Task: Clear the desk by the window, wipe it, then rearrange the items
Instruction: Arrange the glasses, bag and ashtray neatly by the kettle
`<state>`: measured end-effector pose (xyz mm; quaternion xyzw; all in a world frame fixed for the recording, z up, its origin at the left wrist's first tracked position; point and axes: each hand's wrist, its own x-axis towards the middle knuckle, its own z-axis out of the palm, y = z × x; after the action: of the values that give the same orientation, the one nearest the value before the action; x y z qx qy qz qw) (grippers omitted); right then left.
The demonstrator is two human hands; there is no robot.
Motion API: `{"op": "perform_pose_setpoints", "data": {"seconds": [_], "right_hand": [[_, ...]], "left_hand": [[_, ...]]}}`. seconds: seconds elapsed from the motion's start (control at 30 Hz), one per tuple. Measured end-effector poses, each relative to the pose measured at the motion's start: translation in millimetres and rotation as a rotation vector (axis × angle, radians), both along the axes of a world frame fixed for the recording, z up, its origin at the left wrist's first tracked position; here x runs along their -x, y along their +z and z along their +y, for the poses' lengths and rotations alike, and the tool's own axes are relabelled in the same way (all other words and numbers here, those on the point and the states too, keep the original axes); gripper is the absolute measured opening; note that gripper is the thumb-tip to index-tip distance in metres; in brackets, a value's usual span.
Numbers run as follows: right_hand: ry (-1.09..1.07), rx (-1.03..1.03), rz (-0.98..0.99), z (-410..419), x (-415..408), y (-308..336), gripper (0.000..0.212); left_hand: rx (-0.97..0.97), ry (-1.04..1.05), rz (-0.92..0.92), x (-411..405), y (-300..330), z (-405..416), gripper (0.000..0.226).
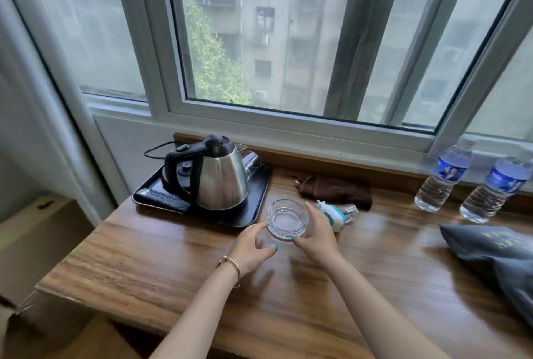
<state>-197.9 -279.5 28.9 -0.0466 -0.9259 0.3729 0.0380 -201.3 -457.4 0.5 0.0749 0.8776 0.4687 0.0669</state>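
While rain-grey light falls through the window, a person works at the wooden desk [150, 260] with both hands around a clear glass ashtray [287, 218], which sits on the desktop just off the front right corner of the black tray [259, 185]. The right hand [314, 231] cups the ashtray's right side, thumb curled at the near rim and fingers reaching along the far rim, so it appears to grip the glass. The left hand [253, 246] lies just to the ashtray's left, fingers loosely spread, its fingertips at or very near the rim; whether they touch cannot be told. The ashtray is round, with no long axis to align, and lies directly ahead of both hands, the right one being the closer. Any lift or slide would turn on that right-hand grip.

On the tray stand a steel kettle [220, 177], a remote control [161, 196] at its front left corner and an upturned glass behind the kettle. A small white and teal plug-in device [336, 214] lies just right of the right hand, a brown cloth [336, 190] behind it toward the desk's back edge. Two water bottles [444, 177] stand at the back right, and a grey bag [490, 249] lies at the right edge.
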Motion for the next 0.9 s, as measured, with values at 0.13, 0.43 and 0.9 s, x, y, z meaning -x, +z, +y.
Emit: {"op": "perform_pose_setpoints", "data": {"seconds": [0.13, 0.43, 0.9], "right_hand": [[-0.024, 0.007, -0.016, 7.3, -0.7, 1.7, 0.088], [0.096, 0.145, 0.022, -20.9, 32.6, 9.8, 0.087], [0.222, 0.254, 0.066, -80.1, 81.8, 16.6, 0.086]], "left_hand": [[0.015, -0.054, 0.05, 8.4, 1.2, 6.9, 0.062], [-0.01, 0.062, 0.077, 10.2, 11.3, -19.3, 0.061], [-0.097, 0.434, 0.229, 13.1, 24.0, -106.7, 0.049]]}}
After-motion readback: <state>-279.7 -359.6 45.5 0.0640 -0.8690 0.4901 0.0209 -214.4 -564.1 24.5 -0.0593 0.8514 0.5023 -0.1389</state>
